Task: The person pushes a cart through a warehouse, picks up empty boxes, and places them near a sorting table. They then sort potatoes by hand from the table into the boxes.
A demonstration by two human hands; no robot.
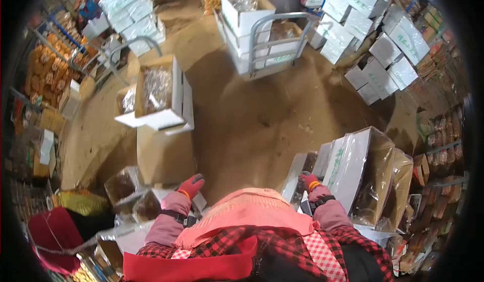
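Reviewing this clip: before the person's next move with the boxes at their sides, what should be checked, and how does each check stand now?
1. Right hand on the white box: ok, the gloved hand rests at its near edge.
2. Firm grip there: cannot tell, fingers partly hidden.
3. Left hand free: ok, it hovers by the brown carton, holding nothing visible.
4. Floor ahead open: ok, bare up to the cart.
5. Plastic wrap on the white box intact: cannot tell.
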